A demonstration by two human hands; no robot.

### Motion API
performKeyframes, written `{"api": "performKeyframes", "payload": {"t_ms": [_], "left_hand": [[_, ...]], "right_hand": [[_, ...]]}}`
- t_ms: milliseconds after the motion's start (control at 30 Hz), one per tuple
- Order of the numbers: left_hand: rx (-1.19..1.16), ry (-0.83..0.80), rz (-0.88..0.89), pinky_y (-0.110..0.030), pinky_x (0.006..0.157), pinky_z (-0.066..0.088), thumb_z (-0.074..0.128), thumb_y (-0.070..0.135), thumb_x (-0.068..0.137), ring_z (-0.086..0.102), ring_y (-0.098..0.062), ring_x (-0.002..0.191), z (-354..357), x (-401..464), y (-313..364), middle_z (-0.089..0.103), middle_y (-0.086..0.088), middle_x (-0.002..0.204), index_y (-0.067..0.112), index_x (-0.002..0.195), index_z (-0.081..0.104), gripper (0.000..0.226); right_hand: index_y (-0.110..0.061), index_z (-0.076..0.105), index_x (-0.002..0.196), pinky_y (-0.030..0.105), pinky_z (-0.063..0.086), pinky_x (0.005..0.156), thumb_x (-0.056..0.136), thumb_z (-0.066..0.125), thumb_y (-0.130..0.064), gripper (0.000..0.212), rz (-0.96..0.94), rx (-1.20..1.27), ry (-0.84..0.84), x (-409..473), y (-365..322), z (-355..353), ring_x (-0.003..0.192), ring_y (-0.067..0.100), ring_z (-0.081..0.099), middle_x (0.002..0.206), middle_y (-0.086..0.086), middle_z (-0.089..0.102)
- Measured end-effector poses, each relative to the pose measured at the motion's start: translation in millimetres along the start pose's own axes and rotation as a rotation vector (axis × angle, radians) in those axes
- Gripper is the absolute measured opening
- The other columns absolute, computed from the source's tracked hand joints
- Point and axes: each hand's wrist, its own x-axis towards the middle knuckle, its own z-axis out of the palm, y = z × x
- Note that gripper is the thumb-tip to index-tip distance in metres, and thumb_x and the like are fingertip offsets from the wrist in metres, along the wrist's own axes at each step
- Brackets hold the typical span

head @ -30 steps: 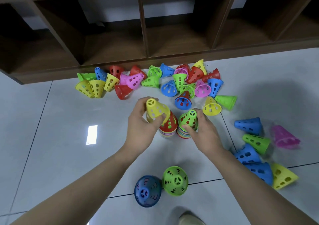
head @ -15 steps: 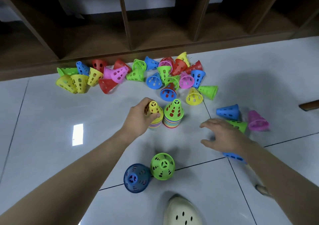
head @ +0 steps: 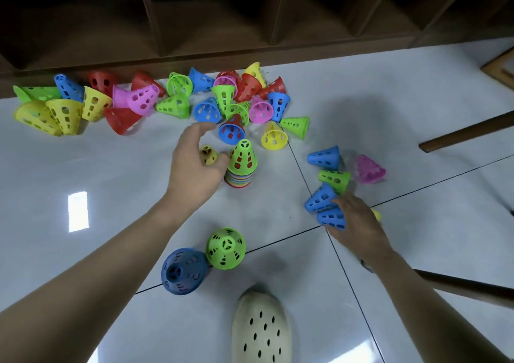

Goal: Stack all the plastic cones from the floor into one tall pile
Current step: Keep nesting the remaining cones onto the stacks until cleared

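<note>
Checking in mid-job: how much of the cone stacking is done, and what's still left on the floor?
Early stage. Done: two short stacks side by side, the green-topped stack of plastic cones and the yellow-topped stack behind the open left hand. In hand: the right hand rests on a toppled blue perforated cone. Left: the scattered cone heap by the wooden shelf, other cones nearby, and merging both stacks.

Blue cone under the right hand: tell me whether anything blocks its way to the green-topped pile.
Nothing visible does. The right hand touches the blue cone, and the floor between it and the green-topped pile is bare. The left hand sits on the pile's far side, over a yellow cone.
</note>
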Motion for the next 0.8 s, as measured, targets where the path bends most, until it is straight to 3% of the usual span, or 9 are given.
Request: {"api": "performKeyframes", "payload": {"t_ms": [67, 100, 133, 200, 300, 400, 533, 667, 800], "left_hand": [[-0.011, 0.083, 0.176, -0.006, 0.091, 0.035, 0.066, 0.009, 0.079, 0.052, 0.009, 0.104, 2.6, -6.8, 20.9, 0.058, 0.003, 0.120, 0.011, 0.121, 0.059, 0.043], [0.003, 0.102, 0.259, -0.014, 0.097, 0.037, 0.064, 0.008, 0.077, 0.053, -0.003, 0.109, 5.2, -9.8, 29.1, 0.059, 0.002, 0.117, 0.010, 0.117, 0.060, 0.041], [0.020, 0.097, 0.325, -0.019, 0.098, 0.038, 0.063, 0.006, 0.075, 0.054, -0.011, 0.110, 9.2, -12.6, 35.7, 0.059, 0.001, 0.114, 0.008, 0.113, 0.061, 0.038], [0.033, -0.018, 0.358, -0.018, 0.094, 0.040, 0.062, 0.008, 0.076, 0.056, -0.011, 0.106, 22.0, -20.1, 48.1, 0.062, 0.002, 0.108, 0.010, 0.107, 0.063, 0.031], [0.024, -0.379, 0.200, -0.010, 0.085, 0.041, 0.066, 0.014, 0.085, 0.059, -0.008, 0.098, 55.1, -31.6, 64.6, 0.065, 0.004, 0.102, 0.016, 0.102, 0.065, 0.017], [0.131, -0.576, 0.093, -0.020, 0.087, 0.044, 0.064, 0.018, 0.089, 0.059, -0.013, 0.102, 97.3, -35.7, 61.6, 0.064, 0.000, 0.109, 0.016, 0.109, 0.063, 0.020], [0.250, -0.694, 0.011, -0.033, 0.097, 0.047, 0.060, 0.017, 0.091, 0.058, -0.023, 0.113, 134.9, -35.5, 40.7, 0.061, -0.006, 0.119, 0.014, 0.118, 0.060, 0.027], [0.310, -0.697, -0.035, -0.029, 0.098, 0.038, 0.058, 0.014, 0.093, 0.051, -0.027, 0.122, 137.7, -34.1, 25.6, 0.050, -0.010, 0.132, 0.016, 0.136, 0.047, 0.044], [0.213, -0.681, -0.153, -0.029, 0.098, 0.042, 0.062, 0.033, 0.097, 0.055, -0.023, 0.122, 130.8, -22.4, 20.3, 0.054, -0.006, 0.135, 0.019, 0.146, 0.041, 0.055]], "right_hand": [[-0.007, 0.061, 0.116, 0.043, 0.054, 0.082, 0.071, 0.086, -0.024, 0.054, 0.019, -0.028, -0.073, -1.9, 1.2, 5.1, 0.096, 0.032, 0.060, 0.111, 0.011, 0.060], [-0.009, 0.059, 0.118, 0.042, 0.054, 0.083, 0.074, 0.084, -0.023, 0.052, 0.035, -0.034, -0.111, -1.5, 0.4, 6.3, 0.098, 0.030, 0.059, 0.113, 0.009, 0.058], [-0.012, 0.057, 0.121, 0.041, 0.052, 0.087, 0.077, 0.081, -0.022, 0.052, 0.056, -0.031, -0.149, -0.4, -0.4, 7.1, 0.102, 0.028, 0.057, 0.117, 0.006, 0.056], [-0.014, 0.054, 0.127, 0.039, 0.050, 0.094, 0.080, 0.078, -0.019, 0.053, 0.091, -0.008, -0.199, 1.7, -0.2, 8.0, 0.109, 0.025, 0.053, 0.123, 0.004, 0.052], [-0.013, 0.057, 0.126, 0.037, 0.049, 0.095, 0.078, 0.080, -0.014, 0.053, 0.099, 0.041, -0.205, 1.4, 0.4, 8.0, 0.110, 0.025, 0.052, 0.123, 0.004, 0.052], [-0.016, 0.062, 0.116, 0.036, 0.050, 0.089, 0.075, 0.080, -0.014, 0.045, 0.090, 0.156, -0.162, -2.4, 1.1, 9.1, 0.105, 0.023, 0.054, 0.115, 0.001, 0.055], [-0.017, 0.063, 0.116, 0.036, 0.050, 0.091, 0.076, 0.080, -0.016, 0.044, 0.034, 0.242, -0.089, -6.3, 0.3, 6.4, 0.107, 0.017, 0.055, 0.113, -0.003, 0.059], [-0.019, 0.061, 0.124, 0.029, 0.046, 0.094, 0.079, 0.077, -0.020, 0.047, -0.001, 0.271, -0.033, -9.7, -9.5, -0.1, 0.111, 0.014, 0.052, 0.117, -0.005, 0.058], [-0.021, 0.061, 0.122, 0.018, 0.040, 0.093, 0.080, 0.076, -0.022, 0.044, -0.087, 0.301, 0.055, -11.0, -31.2, -7.3, 0.109, 0.010, 0.051, 0.116, -0.009, 0.056]]}}
